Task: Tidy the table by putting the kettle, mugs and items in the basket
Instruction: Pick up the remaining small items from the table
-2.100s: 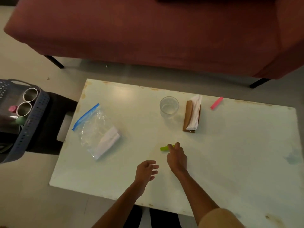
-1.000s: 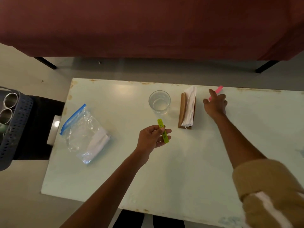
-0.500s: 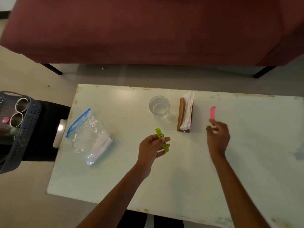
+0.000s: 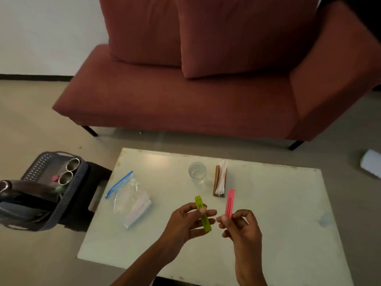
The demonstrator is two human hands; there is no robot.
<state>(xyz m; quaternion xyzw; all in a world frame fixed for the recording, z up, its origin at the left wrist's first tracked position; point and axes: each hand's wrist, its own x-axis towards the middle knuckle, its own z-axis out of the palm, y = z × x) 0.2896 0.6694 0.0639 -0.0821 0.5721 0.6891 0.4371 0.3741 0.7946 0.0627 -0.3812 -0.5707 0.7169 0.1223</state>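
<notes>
My left hand (image 4: 185, 222) holds a green clip (image 4: 203, 213) above the near part of the white table (image 4: 278, 213). Close beside it, my right hand (image 4: 240, 226) pinches a pink clip (image 4: 229, 202) upright. On the table lie a clear zip bag (image 4: 128, 199) with a blue seal, a glass (image 4: 197, 172) and a brown napkin holder (image 4: 220, 183). Left of the table stands the grey basket (image 4: 71, 195), with two steel mugs (image 4: 69, 171) and a dark kettle (image 4: 26, 187) in it.
A dark red sofa (image 4: 185, 96) stands behind the table. A pale object (image 4: 371, 164) lies on the floor at the right. The basket rests on a dark stool beside the table's left edge.
My right hand passed the green clip to the left, reached out, picked up the pink clip and brought it back beside the left hand. The view has tilted up.
</notes>
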